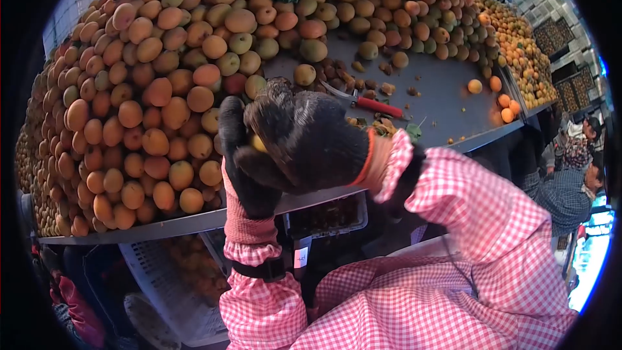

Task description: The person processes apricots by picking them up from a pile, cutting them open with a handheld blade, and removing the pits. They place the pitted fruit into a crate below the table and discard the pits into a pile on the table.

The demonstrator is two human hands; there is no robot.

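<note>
Both hands wear dark gloves and meet over the near edge of a metal table (447, 120). My left hand (249, 162) is curled around a yellowish fruit (258, 144), of which only a small part shows. My right hand (314, 139) lies against it from the right, fingers bent over the same fruit; whether it grips the fruit itself is hidden. Beyond my right hand, red-handled pruning shears (379, 105) rest on the table among dark scraps (350, 78). A large heap of orange and greenish fruit (155, 91) rises at the left and back.
A few orange fruits (505, 107) lie on the table at the right, near another fruit pile (518, 45). Below the table edge stand a white crate of fruit (152, 285) and a dark-filled tray (327, 217). Other people (570, 188) are at the far right; a sleeve (78, 311) shows lower left.
</note>
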